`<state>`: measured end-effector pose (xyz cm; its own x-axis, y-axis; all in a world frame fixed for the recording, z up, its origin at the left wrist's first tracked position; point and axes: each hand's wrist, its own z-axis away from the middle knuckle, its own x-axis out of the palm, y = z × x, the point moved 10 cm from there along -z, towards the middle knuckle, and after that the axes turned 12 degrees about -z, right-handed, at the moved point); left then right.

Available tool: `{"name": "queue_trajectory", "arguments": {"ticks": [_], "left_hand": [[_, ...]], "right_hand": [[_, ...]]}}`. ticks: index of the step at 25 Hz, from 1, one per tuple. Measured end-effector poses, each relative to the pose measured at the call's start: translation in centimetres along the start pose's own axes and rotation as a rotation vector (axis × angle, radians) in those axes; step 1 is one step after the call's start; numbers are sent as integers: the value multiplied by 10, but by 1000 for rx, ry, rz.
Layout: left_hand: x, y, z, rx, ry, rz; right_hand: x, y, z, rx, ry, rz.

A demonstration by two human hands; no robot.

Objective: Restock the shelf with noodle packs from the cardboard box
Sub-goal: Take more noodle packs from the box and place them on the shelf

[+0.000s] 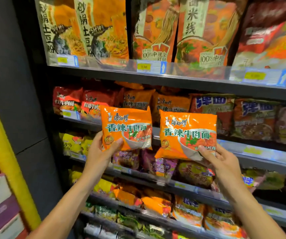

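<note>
My left hand (102, 152) and right hand (220, 161) each pinch an orange noodle pack (126, 128); I should slide both flat onto the matching orange row (170, 104).

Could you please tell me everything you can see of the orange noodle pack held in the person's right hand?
The orange noodle pack is a glossy, crinkled plastic pillow bag, sealed and puffed, with green Chinese lettering, a small chef logo and a picture of a bowl of noodles. It is held upright, slightly tilted, in front of the shelves and not yet on one. The right hand pinches its lower right corner, thumb on the front. It sits beside the matching pack in the left hand; whether they touch is unclear.
</note>
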<state>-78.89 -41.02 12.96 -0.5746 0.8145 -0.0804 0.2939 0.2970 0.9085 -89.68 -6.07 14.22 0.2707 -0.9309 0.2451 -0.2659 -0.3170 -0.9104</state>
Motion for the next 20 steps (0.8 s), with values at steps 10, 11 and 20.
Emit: {"name": "queue_trajectory", "arguments": {"ticks": [10, 11, 20], "left_hand": [[22, 19, -107, -60, -128, 14], [27, 17, -121, -80, -145, 18], [42, 10, -191, -53, -34, -652]], "right_hand": [[17, -16, -32, -59, 1, 8], [17, -18, -34, -71, 6, 12], [7, -35, -54, -114, 79, 35]]}}
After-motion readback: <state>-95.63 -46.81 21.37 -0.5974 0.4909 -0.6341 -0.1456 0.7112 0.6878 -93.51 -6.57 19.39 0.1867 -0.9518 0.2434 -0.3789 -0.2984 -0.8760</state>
